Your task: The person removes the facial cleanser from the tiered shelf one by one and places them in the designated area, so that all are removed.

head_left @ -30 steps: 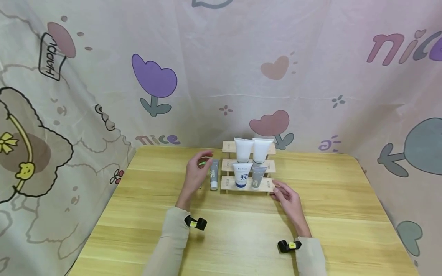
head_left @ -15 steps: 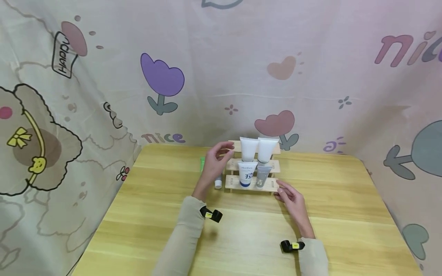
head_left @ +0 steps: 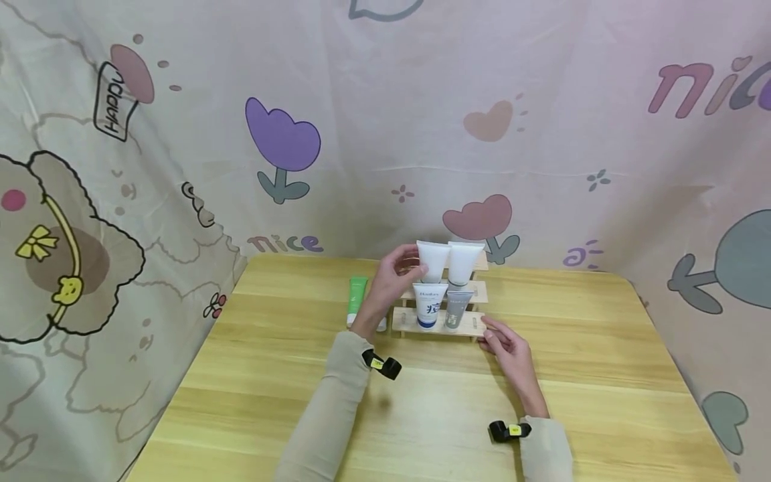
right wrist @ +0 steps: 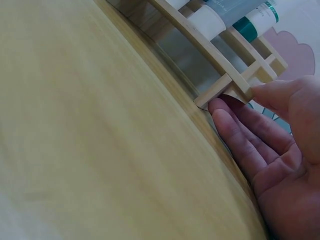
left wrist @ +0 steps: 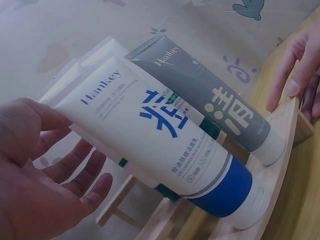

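Observation:
A three-tier wooden display rack (head_left: 409, 320) holds several squeeze tubes standing on their caps. My left hand (head_left: 388, 284) is at the back left white tube (head_left: 434, 256), thumb in front and fingers behind its left edge. In the left wrist view, the white tube with a blue cap (left wrist: 150, 125) partly hides that grasp; the other fingers of the hand spread loosely. Beside this tube stands a grey tube (left wrist: 210, 95). My right hand (head_left: 510, 348) pinches the right end of the lowest tier, thumb above and fingers below, as the right wrist view shows.
A second plain white tube (head_left: 462, 262) stands at the back right of the rack. Left of the rack a green tube (head_left: 357, 298) lies on the wooden table (head_left: 434, 415); the white cap (head_left: 382, 324) of another tube shows beside my left wrist. A printed cloth (head_left: 373, 134) hangs behind.
My left hand has moved right, from above the tubes lying on the table to the back left white tube. My right hand stays at the rack's lower right end. The head view has shifted slightly.

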### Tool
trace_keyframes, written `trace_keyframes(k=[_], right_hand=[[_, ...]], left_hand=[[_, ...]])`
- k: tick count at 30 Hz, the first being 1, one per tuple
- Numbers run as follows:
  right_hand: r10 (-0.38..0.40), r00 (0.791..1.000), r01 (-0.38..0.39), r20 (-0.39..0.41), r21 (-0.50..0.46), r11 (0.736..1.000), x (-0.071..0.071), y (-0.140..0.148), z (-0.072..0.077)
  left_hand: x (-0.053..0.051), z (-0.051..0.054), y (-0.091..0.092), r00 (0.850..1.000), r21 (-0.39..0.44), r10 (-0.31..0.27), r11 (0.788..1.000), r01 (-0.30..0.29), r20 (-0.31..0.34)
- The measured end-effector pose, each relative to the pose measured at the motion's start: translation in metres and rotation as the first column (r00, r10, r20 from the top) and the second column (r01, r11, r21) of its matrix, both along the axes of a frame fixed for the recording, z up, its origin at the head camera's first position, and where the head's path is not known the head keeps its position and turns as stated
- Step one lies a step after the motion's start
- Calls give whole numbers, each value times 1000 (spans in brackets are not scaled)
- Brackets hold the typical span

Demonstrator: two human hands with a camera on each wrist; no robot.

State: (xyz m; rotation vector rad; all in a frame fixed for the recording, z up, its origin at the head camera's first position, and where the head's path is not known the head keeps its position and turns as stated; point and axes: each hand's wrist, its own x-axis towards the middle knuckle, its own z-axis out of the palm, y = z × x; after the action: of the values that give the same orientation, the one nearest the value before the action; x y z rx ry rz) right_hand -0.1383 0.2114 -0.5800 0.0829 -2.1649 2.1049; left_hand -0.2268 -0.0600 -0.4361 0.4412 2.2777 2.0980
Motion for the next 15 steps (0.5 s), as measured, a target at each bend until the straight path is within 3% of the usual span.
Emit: trace_keyframes(k=[10, 15], right_hand=[[3, 1000, -2, -12, 19, 1000, -2, 0, -2], [-5, 1000, 5, -2, 15, 1000, -1, 0, -3]], left_hand=[[-10, -13, 2, 997, 38, -46, 998, 44, 60], [-12, -17, 3, 993, 10, -66, 998, 65, 102]])
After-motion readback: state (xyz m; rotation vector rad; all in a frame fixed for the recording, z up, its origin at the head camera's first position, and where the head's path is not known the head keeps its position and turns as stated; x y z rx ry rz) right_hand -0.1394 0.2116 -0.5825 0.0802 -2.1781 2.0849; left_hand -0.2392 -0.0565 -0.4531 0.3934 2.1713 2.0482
